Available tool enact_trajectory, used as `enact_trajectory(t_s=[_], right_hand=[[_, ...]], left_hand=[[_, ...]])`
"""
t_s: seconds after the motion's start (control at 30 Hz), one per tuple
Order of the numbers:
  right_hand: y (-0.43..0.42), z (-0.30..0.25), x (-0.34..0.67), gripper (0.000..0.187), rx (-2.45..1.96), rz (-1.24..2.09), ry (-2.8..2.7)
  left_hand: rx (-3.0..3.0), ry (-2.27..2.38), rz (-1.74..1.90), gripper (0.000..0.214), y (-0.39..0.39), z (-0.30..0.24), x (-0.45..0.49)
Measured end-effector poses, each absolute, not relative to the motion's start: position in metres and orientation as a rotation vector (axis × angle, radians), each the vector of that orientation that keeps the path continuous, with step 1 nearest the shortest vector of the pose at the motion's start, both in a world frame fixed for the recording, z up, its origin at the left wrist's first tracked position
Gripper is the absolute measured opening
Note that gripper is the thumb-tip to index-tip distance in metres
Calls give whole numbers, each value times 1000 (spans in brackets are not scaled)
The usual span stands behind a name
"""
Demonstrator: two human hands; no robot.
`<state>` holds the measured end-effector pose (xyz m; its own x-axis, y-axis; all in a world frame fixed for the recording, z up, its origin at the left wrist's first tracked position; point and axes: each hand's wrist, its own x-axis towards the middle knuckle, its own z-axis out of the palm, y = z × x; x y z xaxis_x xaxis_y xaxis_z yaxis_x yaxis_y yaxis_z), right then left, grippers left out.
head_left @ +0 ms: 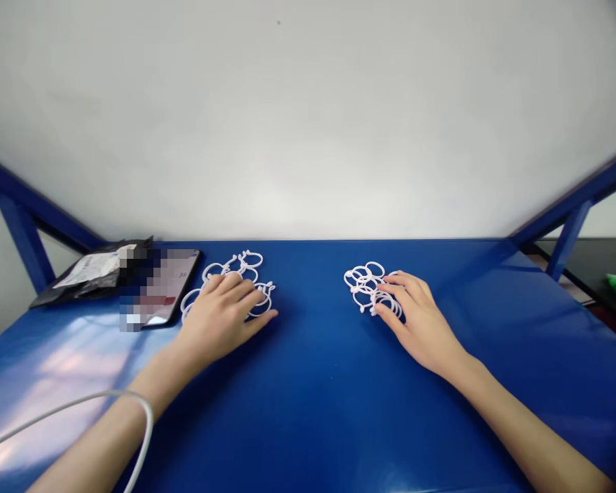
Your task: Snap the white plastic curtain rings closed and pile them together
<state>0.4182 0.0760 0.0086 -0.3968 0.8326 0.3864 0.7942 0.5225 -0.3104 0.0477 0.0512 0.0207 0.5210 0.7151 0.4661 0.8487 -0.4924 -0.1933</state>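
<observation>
My left hand lies palm down over a loose pile of thin white rings, its thumb stretched out to the right. Part of that pile is hidden under the palm and fingers. Several of the rings show small knob-like ends. On the other side, my right hand reaches in at the right edge of a second cluster of white rings. Its fingers are apart and slightly bent, with the fingertips touching or just over the nearest rings. Neither hand visibly grips a ring.
A phone or tablet, partly pixelated, lies left of the left pile, beside a black plastic package with a white label. A white cable loops across my left forearm. Blue metal frame bars flank the blue table; a pale wall stands behind.
</observation>
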Motion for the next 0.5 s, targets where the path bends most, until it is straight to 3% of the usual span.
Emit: enact_trajectory(t_s=[0.2, 0.33, 0.5], right_hand=[[68, 7, 411, 28, -1242, 112, -2297], [58, 11, 402, 23, -1090, 145, -2307], [48, 16, 394, 37, -933, 384, -2321]], left_hand=[[-2291, -1298, -420, 31, 44, 9, 67], [-2377, -1490, -822, 20, 30, 19, 91], [-3149, -1974, -1262, 19, 14, 36, 148]])
